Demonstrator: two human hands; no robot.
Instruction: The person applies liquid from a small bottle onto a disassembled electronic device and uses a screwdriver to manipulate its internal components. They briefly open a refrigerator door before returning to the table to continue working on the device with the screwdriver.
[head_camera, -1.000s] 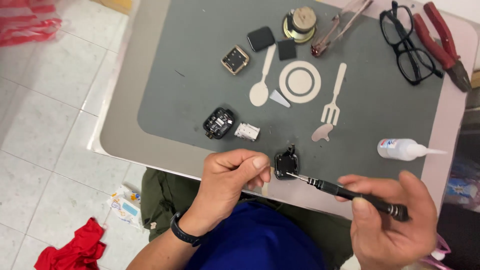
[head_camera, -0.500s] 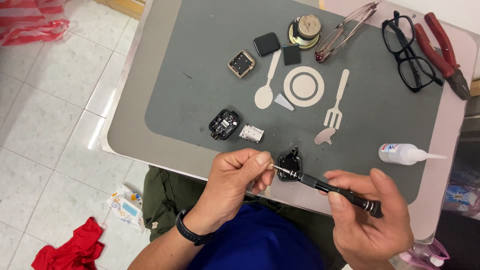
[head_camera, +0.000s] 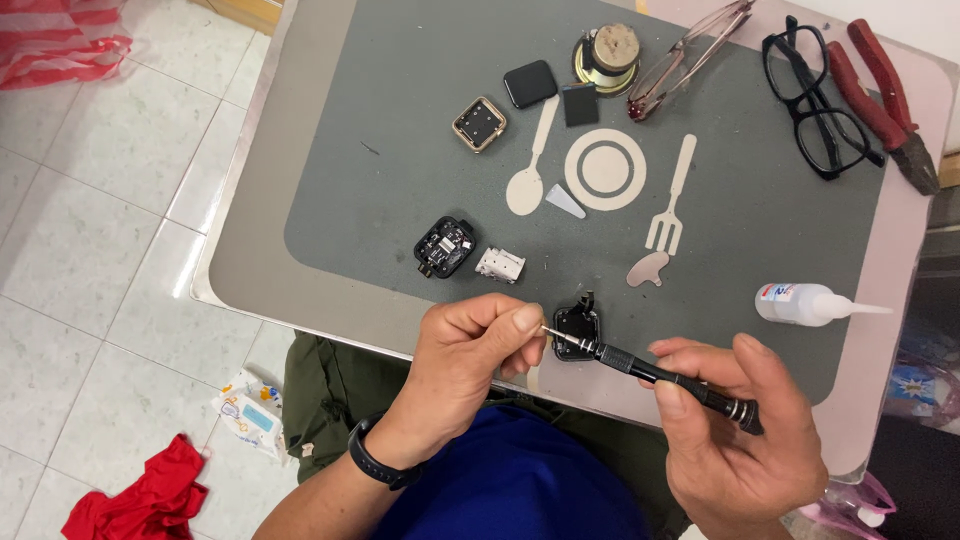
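Observation:
My right hand (head_camera: 740, 440) grips the handle of a slim black precision screwdriver (head_camera: 665, 378), which points left across the table's near edge. My left hand (head_camera: 470, 360) pinches the screwdriver's thin metal tip between thumb and forefinger. Just beyond the tip, a small black casing (head_camera: 577, 326) lies on the grey mat (head_camera: 400, 150), touching neither hand. Whether my left fingers also hold some tiny part is hidden.
A black electronic module (head_camera: 445, 246) and a small white part (head_camera: 500, 265) lie left of the casing. A glue bottle (head_camera: 805, 303) lies on the right. Further back are a square gold case (head_camera: 478, 124), a speaker (head_camera: 607, 55), black glasses (head_camera: 815, 100) and red pliers (head_camera: 885, 95).
My left fingers have shifted from beside the black casing onto the screwdriver's tip. My right hand has drawn in a little to the left with the screwdriver.

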